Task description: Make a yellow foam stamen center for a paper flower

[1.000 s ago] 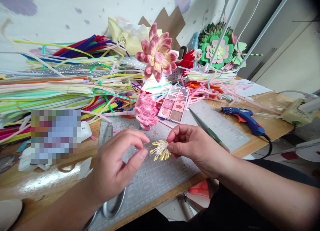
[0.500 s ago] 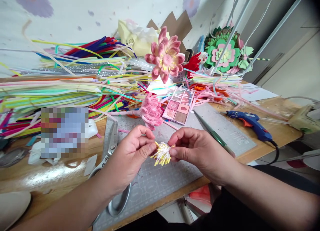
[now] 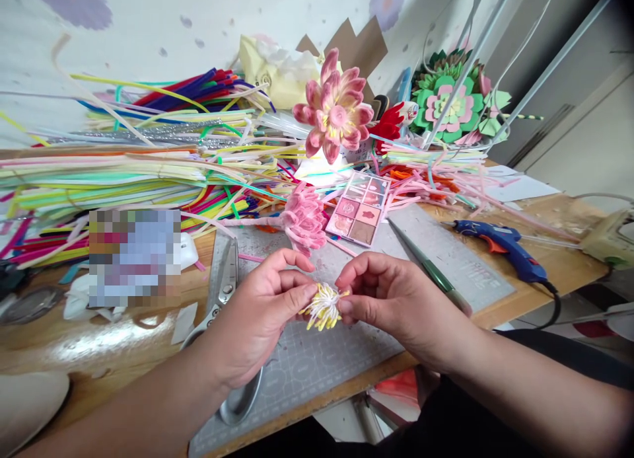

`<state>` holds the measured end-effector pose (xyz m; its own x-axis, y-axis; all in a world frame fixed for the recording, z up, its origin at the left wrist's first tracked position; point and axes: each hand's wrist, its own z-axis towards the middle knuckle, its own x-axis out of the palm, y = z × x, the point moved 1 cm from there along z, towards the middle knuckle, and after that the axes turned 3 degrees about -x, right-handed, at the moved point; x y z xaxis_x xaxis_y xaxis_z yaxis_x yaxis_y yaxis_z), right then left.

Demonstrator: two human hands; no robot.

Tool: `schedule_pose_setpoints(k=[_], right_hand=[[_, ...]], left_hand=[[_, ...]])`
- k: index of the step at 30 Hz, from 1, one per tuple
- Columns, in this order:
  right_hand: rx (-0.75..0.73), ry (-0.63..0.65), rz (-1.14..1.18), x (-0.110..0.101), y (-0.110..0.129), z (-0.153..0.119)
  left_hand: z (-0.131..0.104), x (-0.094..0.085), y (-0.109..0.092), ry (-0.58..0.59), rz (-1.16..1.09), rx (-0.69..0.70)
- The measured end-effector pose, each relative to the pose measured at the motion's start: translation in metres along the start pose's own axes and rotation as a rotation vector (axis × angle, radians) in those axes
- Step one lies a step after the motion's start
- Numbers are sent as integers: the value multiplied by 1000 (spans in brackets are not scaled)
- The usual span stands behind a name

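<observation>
A small white bundle with yellow tips (image 3: 324, 307) is pinched between both hands above the grey cutting mat (image 3: 317, 372). My left hand (image 3: 277, 306) grips its left side between thumb and fingers. My right hand (image 3: 379, 296) pinches the right side, where the white strands gather. Just behind the hands lies a fuzzy pink flower (image 3: 303, 219) on a pale stem. Beyond it stands a larger pink flower with a yellow centre (image 3: 335, 114). A palette of pink and brown colours (image 3: 360, 209) lies right of the smaller flower.
Scissors (image 3: 228, 273) lie left of my left hand, partly under the forearm. A green-handled pointed tool (image 3: 436, 273) and a blue glue gun (image 3: 505, 243) are at the right. Bundles of coloured fuzzy stems (image 3: 109, 174) fill the back left. A paper succulent (image 3: 448, 104) stands back right.
The whole view has shifted slightly, so the table things appear a little further right. Both hands still hold the bundle, whose yellow tips look slightly turned.
</observation>
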<state>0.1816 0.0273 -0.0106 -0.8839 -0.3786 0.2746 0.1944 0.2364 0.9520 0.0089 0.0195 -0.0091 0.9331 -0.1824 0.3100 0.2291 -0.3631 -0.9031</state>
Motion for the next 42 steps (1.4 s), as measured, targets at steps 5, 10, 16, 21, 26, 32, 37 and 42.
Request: schedule_pose_setpoints(k=[5,10,16,21,26,32,37,42], right_hand=[[-44,6,-46,1,-1,-3],[-103,-2,-78,3,-1,-2],[-79,-18,-80,4,-3,-1],[-76,-3,-79,2,-4,0],[-107,18,-100,2,-6,-2],[-93,-6,-98,4,-6,-1],[-73,-11,-89,5,-5,-1],[-111,32,-103,3,-6,-3]], left_hand=[[0,-1,1,7,-97,-46],[-2,-1,-1,76,-167,-94],[-3,-4,-3,74,-229,-106],[-3,-2,0,19,-105,-63],[-1,-1,1,-19,-73,-51],[-3,-3,-3,45,-117,-60],[-3,0,-2,-43,-12,-57],[-2,0,0,-76,-23,-62]])
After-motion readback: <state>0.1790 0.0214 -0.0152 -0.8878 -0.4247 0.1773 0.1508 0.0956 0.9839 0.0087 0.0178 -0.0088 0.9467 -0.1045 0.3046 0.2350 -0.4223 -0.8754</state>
